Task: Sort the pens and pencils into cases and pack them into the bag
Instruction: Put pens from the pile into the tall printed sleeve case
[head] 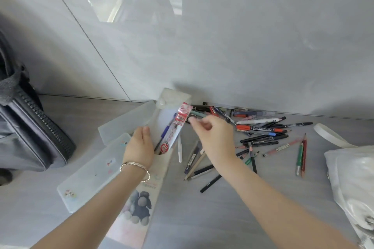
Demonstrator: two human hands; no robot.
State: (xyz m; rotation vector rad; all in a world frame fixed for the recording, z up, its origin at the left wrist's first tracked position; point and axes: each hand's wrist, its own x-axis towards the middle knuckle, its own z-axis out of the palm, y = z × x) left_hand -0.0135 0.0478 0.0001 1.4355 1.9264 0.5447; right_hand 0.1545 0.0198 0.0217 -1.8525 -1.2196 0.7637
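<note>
My left hand rests with straight fingers on the left edge of a clear soft pouch printed with a bear, its flap open at the far end. A red-and-white pen packet and a blue pen lie in the pouch mouth. My right hand hovers with curled, blurred fingers at the packet's right edge; whether it pinches anything is unclear. A frosted hard case lies to the left, lid open. Loose pens and markers are heaped to the right. A grey bag stands at the far left.
Red and green pencils lie apart on the right, and several dark pens lie under my right forearm. A white plastic bag with a strap sits at the right edge. A grey wall runs close behind the pile.
</note>
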